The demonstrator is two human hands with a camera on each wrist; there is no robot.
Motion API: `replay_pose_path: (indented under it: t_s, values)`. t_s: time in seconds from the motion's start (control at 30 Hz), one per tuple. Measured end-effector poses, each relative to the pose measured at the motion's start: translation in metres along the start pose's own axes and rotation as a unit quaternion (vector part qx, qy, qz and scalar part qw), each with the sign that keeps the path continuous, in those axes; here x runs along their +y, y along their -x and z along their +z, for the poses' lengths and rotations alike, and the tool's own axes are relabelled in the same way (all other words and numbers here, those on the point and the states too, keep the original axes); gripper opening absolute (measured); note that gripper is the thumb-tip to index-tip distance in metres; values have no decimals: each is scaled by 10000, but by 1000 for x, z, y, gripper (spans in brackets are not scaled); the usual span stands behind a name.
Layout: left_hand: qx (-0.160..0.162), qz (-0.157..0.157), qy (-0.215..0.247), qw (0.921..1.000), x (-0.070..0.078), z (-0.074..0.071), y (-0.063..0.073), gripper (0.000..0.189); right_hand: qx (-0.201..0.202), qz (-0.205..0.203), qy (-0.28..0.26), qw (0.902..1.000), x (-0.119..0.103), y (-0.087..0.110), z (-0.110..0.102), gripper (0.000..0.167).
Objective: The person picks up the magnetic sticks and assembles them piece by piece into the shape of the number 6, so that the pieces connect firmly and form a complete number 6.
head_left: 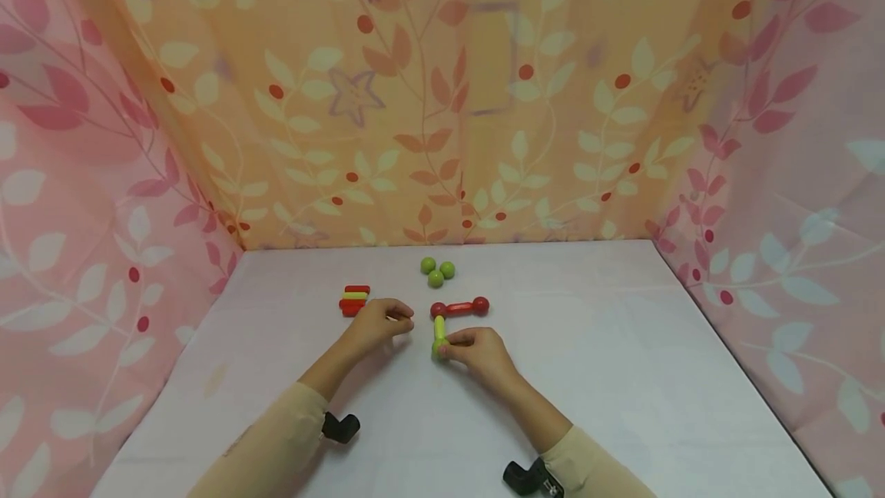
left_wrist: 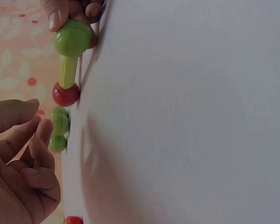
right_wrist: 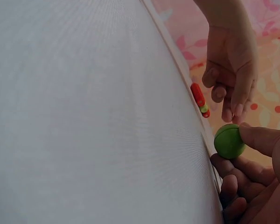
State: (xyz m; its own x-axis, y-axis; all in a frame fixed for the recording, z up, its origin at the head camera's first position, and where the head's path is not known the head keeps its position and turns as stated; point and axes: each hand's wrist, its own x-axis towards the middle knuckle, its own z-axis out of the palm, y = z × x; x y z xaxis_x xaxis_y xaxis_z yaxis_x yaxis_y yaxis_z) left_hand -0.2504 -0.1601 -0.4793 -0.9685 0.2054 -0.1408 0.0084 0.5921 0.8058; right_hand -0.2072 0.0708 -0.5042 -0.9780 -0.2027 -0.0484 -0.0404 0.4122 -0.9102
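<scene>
My right hand [head_left: 485, 358] pinches a green ball [right_wrist: 229, 142] between thumb and fingers. The ball sits at the near end of a yellow rod [head_left: 439, 327], whose far end meets a red ball [head_left: 439, 310]. From that red ball a red rod [head_left: 459, 308] runs right to a second red ball [head_left: 480, 305], forming an L shape. To the left of the piece, my left hand [head_left: 376, 321] hovers over the white table with its fingers loosely bent and nothing held. In the left wrist view its thumb [left_wrist: 18, 113] stands apart from the fingertips.
Three loose green balls [head_left: 435, 278] lie together farther back on the white table [head_left: 588, 375]. Beyond my left hand is a small stack of red and yellow rods [head_left: 354, 295], partly covered by that hand. Patterned cloth [head_left: 429, 98] hangs behind and at both sides.
</scene>
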Motion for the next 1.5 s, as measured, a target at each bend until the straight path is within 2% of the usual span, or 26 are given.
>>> replay_pose_path:
  t_s: [0.13, 0.27, 0.4, 0.5, 0.57, 0.7, 0.87, 1.1, 1.3, 1.5]
  values:
    - [291, 11, -198, 9994, -6, -8, 2, 25, -32, 44, -69, 10000, 2, 0, 0, 24]
    - [559, 150, -524, 9969, -9, -16, 5, 26, -75, 51, -90, 9999, 3, 0, 0, 25]
    - [808, 537, -962, 9906, -14, -28, 6, 26, -68, 43, -100, 9999, 2, 1, -1, 25]
    - [949, 864, -1140, 9852, -20, -39, 5, 27, -55, 25, -128, 9999, 1, 1, -2, 24]
    - [985, 961, -1170, 9836, -25, -46, 6, 28, -56, 19, -132, 9999, 1, 1, -2, 24]
    - [1033, 891, -1324, 9818, -37, -59, 5, 29, -75, 11, -121, 9999, -1, 3, -2, 24]
    - [969, 651, -1528, 9813, -47, -70, 2, 29, -114, 34, -184, 9998, -3, 3, -3, 23]
    - [821, 198, -1406, 9865, -61, -79, -3, 30, -105, 21, -165, 9998, -4, 3, -3, 22]
    - [740, -6, -1133, 9908, -73, -84, -6, 31, -116, 16, -109, 9999, -5, 3, -3, 24]
    - [699, -233, -1005, 9922, -79, -84, -8, 29, -96, 52, -133, 9999, -6, 4, -4, 25]
